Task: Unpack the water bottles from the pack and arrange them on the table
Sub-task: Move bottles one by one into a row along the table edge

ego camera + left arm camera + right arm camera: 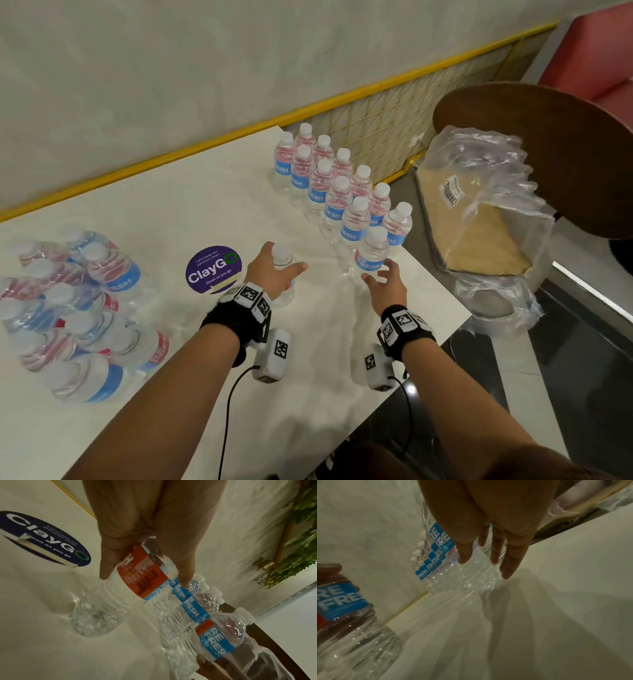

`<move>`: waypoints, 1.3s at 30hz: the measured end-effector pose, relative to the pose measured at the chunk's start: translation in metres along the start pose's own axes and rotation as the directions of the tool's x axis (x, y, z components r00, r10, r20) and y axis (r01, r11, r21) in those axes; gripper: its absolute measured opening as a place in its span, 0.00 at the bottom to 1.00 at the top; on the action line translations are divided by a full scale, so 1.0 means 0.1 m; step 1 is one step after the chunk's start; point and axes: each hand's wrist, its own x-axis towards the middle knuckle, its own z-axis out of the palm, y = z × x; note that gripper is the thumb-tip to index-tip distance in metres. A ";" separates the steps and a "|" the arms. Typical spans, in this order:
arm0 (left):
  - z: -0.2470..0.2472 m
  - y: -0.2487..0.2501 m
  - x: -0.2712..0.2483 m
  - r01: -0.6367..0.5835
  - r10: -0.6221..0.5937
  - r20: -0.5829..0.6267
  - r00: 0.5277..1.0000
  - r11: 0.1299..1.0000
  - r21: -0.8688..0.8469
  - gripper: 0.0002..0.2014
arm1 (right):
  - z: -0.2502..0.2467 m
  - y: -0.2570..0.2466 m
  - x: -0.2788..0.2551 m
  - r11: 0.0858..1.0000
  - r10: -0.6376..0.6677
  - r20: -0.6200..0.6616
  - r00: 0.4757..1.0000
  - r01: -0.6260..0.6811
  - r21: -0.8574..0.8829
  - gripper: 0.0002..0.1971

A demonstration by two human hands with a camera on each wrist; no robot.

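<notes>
1. Left hand was at 6 o'clock of the table, fingers and thumb curled round a held bottle near its shoulder; the bottle was upright or slightly tilted, base at or just above the tabletop, can't tell which.
2. Right hand was at 5 o'clock, fingers straight and spread, gripping nothing; fingertips were just beside or touching the nearest row bottle, contact unclear.
3. Pack sat at 8 o'clock, wrapped bottles lying crowded together in its clear film.
4. Round purple ClayGo sticker lay flat just at 9 o'clock of the left hand.
5. Two rows of upright bottles ran from the right hand toward 1 o'clock, caps white, blue labels facing the camera, bottles close together.
6. Crumpled clear plastic wrap with a cardboard sheet sat off the table at 3 o'clock.
7. Yellow rail edged the table's far side.
</notes>
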 end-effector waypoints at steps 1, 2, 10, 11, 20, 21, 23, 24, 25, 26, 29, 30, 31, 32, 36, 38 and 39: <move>-0.02 0.00 0.00 -0.009 0.009 -0.003 1.000 1.000 0.000 0.22 | -0.02 0.01 0.02 1.000 0.007 0.002 1.000 -0.007 -0.001 0.30; -0.03 0.00 -0.01 -0.019 0.019 -0.006 1.000 1.000 -0.003 0.21 | -0.02 0.02 0.04 1.000 0.010 0.012 1.000 -0.010 -0.005 0.32; -0.02 0.00 -0.07 -0.019 0.019 -0.032 0.999 1.000 -0.009 0.19 | 0.13 -0.02 0.16 0.999 0.040 -0.006 0.999 -0.040 0.036 0.38; -0.02 0.00 -0.07 -0.022 0.021 -0.033 0.999 1.000 -0.011 0.20 | 0.14 -0.03 0.17 0.997 0.058 -0.022 0.998 -0.057 0.057 0.38; 0.00 -0.05 -0.02 -0.028 0.027 -0.033 0.999 0.999 -0.038 0.22 | 0.12 0.09 0.12 0.989 0.094 0.029 0.995 -0.096 0.113 0.35; 0.00 -0.04 -0.03 -0.028 0.027 -0.036 0.999 0.999 -0.035 0.22 | 0.11 0.09 0.12 0.988 0.099 0.025 0.995 -0.101 0.118 0.34; 0.00 -0.05 -0.02 -0.027 0.025 -0.041 0.999 0.999 -0.036 0.22 | 0.12 0.10 0.13 0.987 0.109 0.007 0.994 -0.109 0.121 0.34; 0.01 -0.05 -0.02 -0.024 0.022 -0.041 0.999 0.999 -0.040 0.22 | 0.13 0.10 0.12 0.985 0.116 -0.004 0.993 -0.115 0.131 0.35; 0.01 -0.05 -0.02 -0.023 0.022 -0.046 0.999 0.999 -0.039 0.22 | 0.14 0.11 0.12 0.982 0.125 -0.017 0.992 -0.121 0.142 0.35; 0.01 -0.05 -0.02 -0.020 0.018 -0.047 0.999 0.999 -0.038 0.22 | 0.15 0.11 0.12 0.981 0.128 -0.028 0.991 -0.123 0.152 0.35; 0.01 -0.06 -0.02 -0.014 0.013 -0.048 0.999 1.000 -0.026 0.23 | 0.14 0.11 0.13 0.975 0.148 -0.019 0.989 -0.142 0.173 0.34; 0.01 -0.06 -0.02 -0.010 0.009 -0.043 0.999 1.000 -0.026 0.23 | 0.14 0.11 0.13 0.973 0.155 -0.012 0.988 -0.151 0.175 0.34; 0.01 -0.06 -0.02 -0.010 0.009 -0.043 0.999 1.000 -0.029 0.22 | 0.14 0.11 0.13 0.972 0.160 -0.008 0.987 -0.156 0.173 0.34; 0.01 -0.07 -0.01 -0.008 0.007 -0.041 0.999 0.999 -0.035 0.22 | 0.14 0.12 0.14 0.972 0.163 -0.010 0.986 -0.159 0.170 0.33; 0.02 -0.08 0.00 -0.011 0.009 -0.040 0.999 0.999 -0.040 0.22 | 0.16 0.10 0.16 0.971 0.177 -0.025 0.984 -0.170 0.167 0.33; 0.01 -0.08 0.00 -0.025 0.023 -0.042 0.999 0.999 -0.027 0.23 | 0.17 0.07 0.20 0.967 0.189 -0.018 0.982 -0.183 0.176 0.33; 0.01 -0.08 0.00 -0.026 0.024 -0.042 0.999 0.999 -0.025 0.24 | 0.18 0.05 0.22 0.964 0.196 -0.014 0.980 -0.190 0.183 0.34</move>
